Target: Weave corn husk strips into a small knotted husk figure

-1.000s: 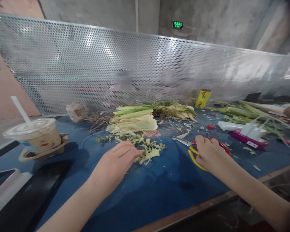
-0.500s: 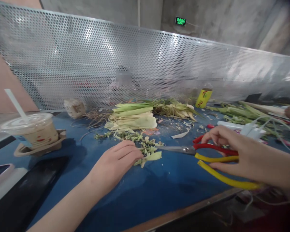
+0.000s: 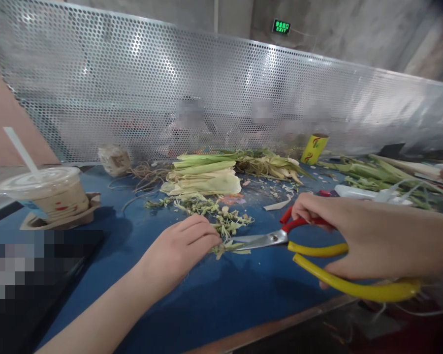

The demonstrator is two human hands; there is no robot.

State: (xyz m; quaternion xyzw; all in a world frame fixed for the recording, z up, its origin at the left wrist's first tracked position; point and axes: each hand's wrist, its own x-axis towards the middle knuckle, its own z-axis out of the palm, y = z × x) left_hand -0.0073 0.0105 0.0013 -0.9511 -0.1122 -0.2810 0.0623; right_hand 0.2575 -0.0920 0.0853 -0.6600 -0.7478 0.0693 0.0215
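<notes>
My left hand (image 3: 180,246) is closed, its fingertips pinched at a pale green piece of husk (image 3: 242,250) just above the table. The fingers partly hide where they grip it. My right hand (image 3: 369,236) holds scissors (image 3: 273,238) with one red and one yellow handle, fingers at the red loop and thumb at the yellow one. Their blades stand slightly apart and reach to the husk piece, close to my left fingertips. Small green trimmings (image 3: 231,221) lie right behind. Farther back sits a stack of pale green corn husks (image 3: 203,179).
On the left are a lidded drink cup (image 3: 55,196) with a straw in a cardboard holder and a dark flat object (image 3: 59,265). String (image 3: 149,172), a yellow tube (image 3: 315,148) and more green husks (image 3: 369,172) lie toward the back, before a perforated metal screen (image 3: 221,93).
The scissors have moved left and slightly down, so their blades now reach the husk piece at my left fingertips. My left hand has barely moved.
</notes>
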